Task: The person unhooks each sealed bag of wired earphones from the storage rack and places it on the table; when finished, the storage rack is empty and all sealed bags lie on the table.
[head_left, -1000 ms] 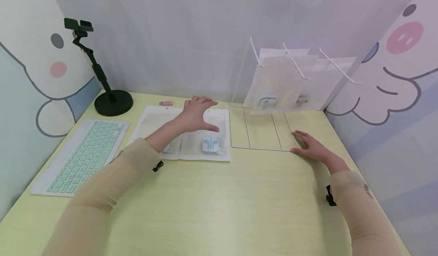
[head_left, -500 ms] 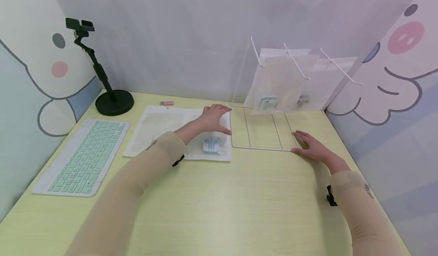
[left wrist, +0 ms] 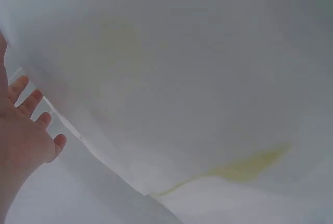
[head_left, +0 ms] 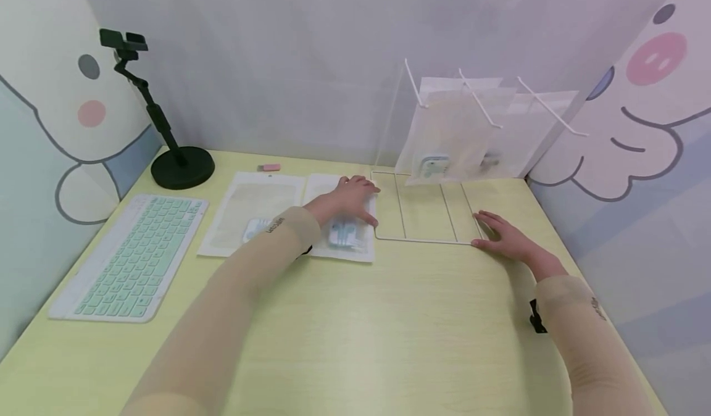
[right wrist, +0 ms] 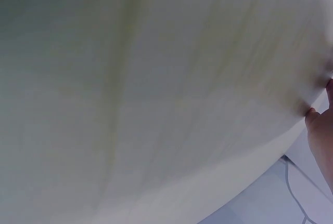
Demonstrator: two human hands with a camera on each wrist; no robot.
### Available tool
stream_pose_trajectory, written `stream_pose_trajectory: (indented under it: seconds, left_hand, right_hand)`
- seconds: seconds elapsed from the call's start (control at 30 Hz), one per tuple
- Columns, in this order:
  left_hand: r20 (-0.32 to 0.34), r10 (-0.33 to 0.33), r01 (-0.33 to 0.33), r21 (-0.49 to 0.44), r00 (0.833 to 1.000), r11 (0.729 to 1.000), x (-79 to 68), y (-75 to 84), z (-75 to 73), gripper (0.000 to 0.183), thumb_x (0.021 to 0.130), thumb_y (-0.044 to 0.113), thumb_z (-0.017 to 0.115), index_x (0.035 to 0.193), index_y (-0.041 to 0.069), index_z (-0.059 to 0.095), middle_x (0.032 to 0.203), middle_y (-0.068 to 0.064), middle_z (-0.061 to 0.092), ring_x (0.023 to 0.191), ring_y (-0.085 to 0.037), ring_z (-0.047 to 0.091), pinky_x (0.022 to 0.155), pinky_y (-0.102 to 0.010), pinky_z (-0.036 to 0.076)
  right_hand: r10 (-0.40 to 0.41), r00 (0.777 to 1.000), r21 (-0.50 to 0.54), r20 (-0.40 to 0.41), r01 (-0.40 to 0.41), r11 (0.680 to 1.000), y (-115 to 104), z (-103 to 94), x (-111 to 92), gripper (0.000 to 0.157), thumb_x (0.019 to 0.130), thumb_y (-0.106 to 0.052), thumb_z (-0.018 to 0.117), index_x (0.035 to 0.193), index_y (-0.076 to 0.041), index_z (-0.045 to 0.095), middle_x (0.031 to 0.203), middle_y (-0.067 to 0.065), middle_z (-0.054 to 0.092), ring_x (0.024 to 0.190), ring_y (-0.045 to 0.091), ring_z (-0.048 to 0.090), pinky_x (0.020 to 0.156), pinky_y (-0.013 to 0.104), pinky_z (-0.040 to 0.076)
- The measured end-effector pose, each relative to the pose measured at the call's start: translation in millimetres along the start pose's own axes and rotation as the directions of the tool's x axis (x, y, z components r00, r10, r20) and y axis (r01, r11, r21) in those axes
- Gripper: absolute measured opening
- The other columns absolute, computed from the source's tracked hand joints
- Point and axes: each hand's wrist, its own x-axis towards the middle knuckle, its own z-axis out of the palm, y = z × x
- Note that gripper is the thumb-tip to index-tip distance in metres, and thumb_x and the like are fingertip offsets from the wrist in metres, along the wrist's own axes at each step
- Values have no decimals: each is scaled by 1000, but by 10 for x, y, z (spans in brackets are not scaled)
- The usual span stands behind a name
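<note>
My left hand (head_left: 347, 199) lies over the right-hand flat, translucent-fronted white bag (head_left: 318, 186), fingers spread and relaxed, its fingertips right at the left side of a white wire display rack (head_left: 416, 240). In that bag shows a small clear case of white earphones (head_left: 344, 233). Beside it lies a second such bag (head_left: 266, 194), holding a white item partly hidden by the sleeve. My right hand (head_left: 502, 237) rests at the right side of the rack's base, thumb and fingertips at the wire. The left wrist view shows the loosely spread left fingers (left wrist: 31, 102).
Several bags with small items (head_left: 455, 126) hang from the rack's hooks against the back wall. On the left are a mint-green keyboard (head_left: 130, 258), a black phone stand (head_left: 182, 166) and a pink USB stick (head_left: 269, 168). Printed side panels border the table.
My left hand has moved right and slightly down across the bag to the rack's left edge, uncovering part of the left bag. The right hand stays in place.
</note>
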Motion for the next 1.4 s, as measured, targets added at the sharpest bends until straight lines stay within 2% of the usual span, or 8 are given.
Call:
stream_pose_trajectory:
  seconds: [0.2, 0.43, 0.6, 0.73, 0.9, 1.23, 1.4]
  left_hand:
    - [34, -3, 2, 23, 999, 1000, -37, 5, 13, 89, 73, 66, 66, 144, 19, 40, 152, -5, 31, 142, -30, 16, 111, -58, 11]
    - [64, -49, 44, 76, 997, 996, -70, -25, 12, 93, 73, 72, 60, 146, 20, 35, 152, -7, 29, 139, -31, 23, 108, -56, 18]
    - [141, -53, 44, 64, 989, 997, -123, -29, -81, 98, 72, 72, 61, 149, 21, 27, 156, -7, 21, 140, -32, 18, 108, -59, 16]
    - [187, -17, 8, 49, 982, 999, -132, 4, -192, 100, 72, 68, 65, 151, 24, 23, 157, -7, 16, 142, -32, 14, 108, -62, 14]
    - [164, 43, -52, 56, 986, 997, -63, 49, -201, 98, 73, 67, 66, 150, 22, 25, 157, -9, 18, 143, -32, 13, 109, -60, 15]
    - [58, -1, -1, 25, 998, 1000, -6, 25, -29, 97, 75, 68, 63, 148, 13, 30, 155, -7, 25, 143, -29, 18, 112, -55, 14]
    - [41, 3, -3, -1, 999, 1000, -4, 16, 2, 94, 75, 66, 64, 146, 13, 33, 155, -7, 26, 142, -29, 20, 112, -55, 15]
  right_hand:
    - [-8, 1000, 2, -3, 8, 1000, -4, 8, 4, 80, 86, -39, 67, 147, -5, 29, 152, 26, 19, 137, 49, 16, 107, 65, 15]
    - [-12, 1000, -4, -6, 12, 1000, -5, -10, 9, 79, 87, -39, 66, 147, -5, 29, 151, 27, 20, 137, 50, 17, 106, 65, 16]
    - [-2, 1000, -8, 5, 2, 1000, 5, -9, 2, 80, 87, -41, 66, 148, -6, 28, 152, 26, 18, 137, 49, 16, 106, 65, 16]
    - [0, 1000, -14, 2, 0, 1000, 19, -11, -15, 80, 87, -41, 66, 148, -6, 28, 152, 26, 19, 137, 49, 16, 107, 65, 16]
    - [-1, 1000, -9, -3, 1, 1000, 31, -17, -23, 80, 87, -41, 66, 148, -6, 27, 152, 26, 19, 137, 50, 16, 106, 66, 15]
    - [-18, 1000, -9, -22, 17, 1000, 17, 20, 27, 80, 86, -40, 67, 147, -5, 29, 151, 26, 21, 137, 49, 18, 107, 65, 16]
    - [-9, 1000, -1, -12, 9, 1000, -18, 8, 11, 80, 86, -39, 67, 147, -4, 30, 151, 27, 21, 137, 49, 18, 107, 64, 17]
